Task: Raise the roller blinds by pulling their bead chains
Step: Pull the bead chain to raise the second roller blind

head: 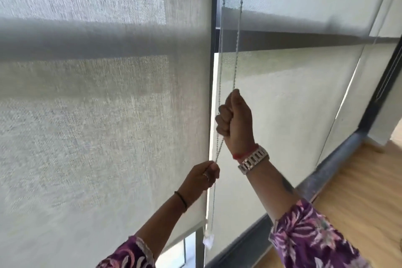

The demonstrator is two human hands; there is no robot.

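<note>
Two pale woven roller blinds hang over the window: the left blind [97, 115] and the right blind [293, 93]. A white bead chain [238, 39] runs down the gap between them, with a connector near the top and a small white clip [208, 241] at the bottom of the loop. My right hand [236, 117] is a fist closed around the chain at mid height. Lower and to the left, my left hand [201, 178] pinches the same chain just below. The left blind's bottom edge sits a little above the sill, showing glass under it.
A dark vertical window post [214, 6] stands between the blinds. A dark grey sill [339, 159] runs along the bottom right, with wooden floor [359, 202] beside it. Another dark frame upright [382, 85] and a second chain are at the far right.
</note>
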